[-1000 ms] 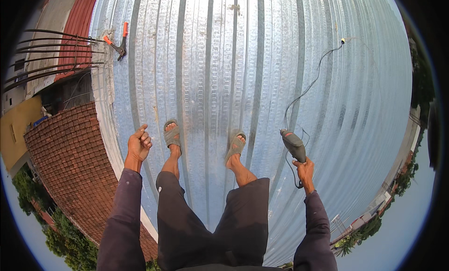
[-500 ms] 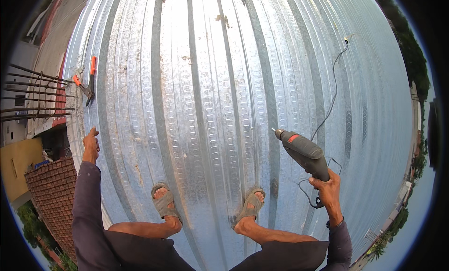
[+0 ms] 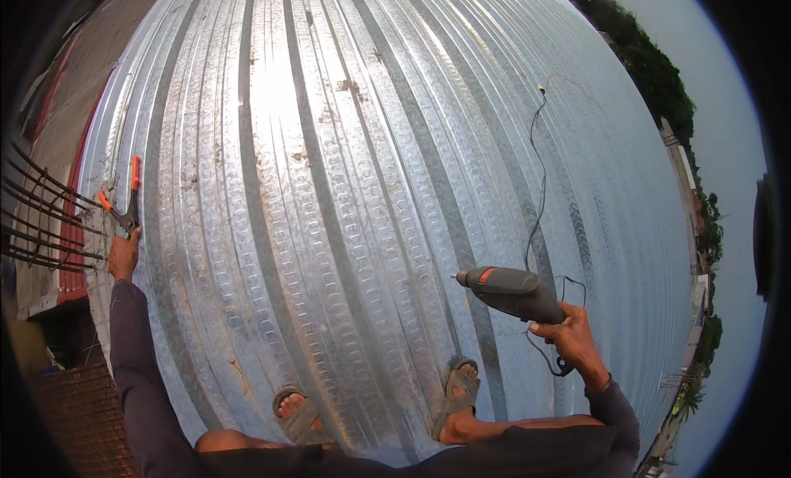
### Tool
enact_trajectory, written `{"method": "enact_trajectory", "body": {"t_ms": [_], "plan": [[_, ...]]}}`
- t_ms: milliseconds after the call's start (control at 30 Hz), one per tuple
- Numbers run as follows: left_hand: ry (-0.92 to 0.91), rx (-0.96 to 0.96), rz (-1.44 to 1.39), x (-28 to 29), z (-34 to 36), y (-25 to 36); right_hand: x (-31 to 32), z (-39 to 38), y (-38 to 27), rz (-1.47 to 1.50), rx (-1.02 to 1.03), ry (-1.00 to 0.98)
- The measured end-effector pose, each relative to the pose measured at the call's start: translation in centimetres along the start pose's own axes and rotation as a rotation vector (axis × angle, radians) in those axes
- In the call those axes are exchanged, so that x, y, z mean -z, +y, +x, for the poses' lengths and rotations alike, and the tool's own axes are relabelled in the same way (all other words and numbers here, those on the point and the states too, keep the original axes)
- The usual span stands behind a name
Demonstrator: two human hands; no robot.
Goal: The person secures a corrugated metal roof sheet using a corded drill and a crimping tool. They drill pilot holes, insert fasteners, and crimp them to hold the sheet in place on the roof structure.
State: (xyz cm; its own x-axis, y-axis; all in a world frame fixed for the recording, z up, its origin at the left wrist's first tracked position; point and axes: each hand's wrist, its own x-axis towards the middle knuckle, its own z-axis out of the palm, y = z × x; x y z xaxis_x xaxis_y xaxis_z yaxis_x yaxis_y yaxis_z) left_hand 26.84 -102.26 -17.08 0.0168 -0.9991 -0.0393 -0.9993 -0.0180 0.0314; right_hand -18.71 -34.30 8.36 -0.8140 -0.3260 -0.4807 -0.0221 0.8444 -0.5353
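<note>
A dark grey corded power drill (image 3: 517, 293) with a red band is in my right hand (image 3: 570, 338), its fingers wrapped round the handle. The drill's bit points left, above the ribbed metal sheets (image 3: 329, 239) and apart from them. At the left edge of the sheets lies an orange-handled cutting or gripping tool (image 3: 126, 219), its handles spread apart. My left hand (image 3: 124, 257) is at the tool's dark jaw end, fingers curled and closed against it. Part of the jaws is hidden by the fingers.
Bent rebar rods (image 3: 53, 222) stick out beside the left edge, above a drop to a brown tiled roof (image 3: 78, 412). A thin black cord (image 3: 540, 173) runs from the drill across the sheets. My sandalled feet (image 3: 298, 412) stand on the ribs.
My left hand has reached forward and left to the orange-handled tool and closed at its jaws. The drill has swung to point more directly left. The view has turned.
</note>
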Motion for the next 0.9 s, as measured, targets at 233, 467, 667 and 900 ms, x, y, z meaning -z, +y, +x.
{"method": "enact_trajectory", "body": {"t_ms": [233, 467, 667, 900], "plan": [[-0.094, -0.064, 0.01, -3.8, 2.4, -3.3, -1.2, -1.5, 1.0, -0.007, -0.095, -0.03], [-0.079, -0.223, 0.049, -5.8, 5.0, -3.7, -1.7, -2.0, 2.9, 0.001, -0.133, 0.022], [-0.195, -0.408, 0.11, -2.5, 2.5, -1.6, -2.3, -1.3, 1.2, -0.032, -0.12, 0.036], [-0.084, -0.444, -0.093, 1.0, -4.1, 3.6, -1.2, -0.6, 2.4, -0.002, -0.093, 0.034]]}}
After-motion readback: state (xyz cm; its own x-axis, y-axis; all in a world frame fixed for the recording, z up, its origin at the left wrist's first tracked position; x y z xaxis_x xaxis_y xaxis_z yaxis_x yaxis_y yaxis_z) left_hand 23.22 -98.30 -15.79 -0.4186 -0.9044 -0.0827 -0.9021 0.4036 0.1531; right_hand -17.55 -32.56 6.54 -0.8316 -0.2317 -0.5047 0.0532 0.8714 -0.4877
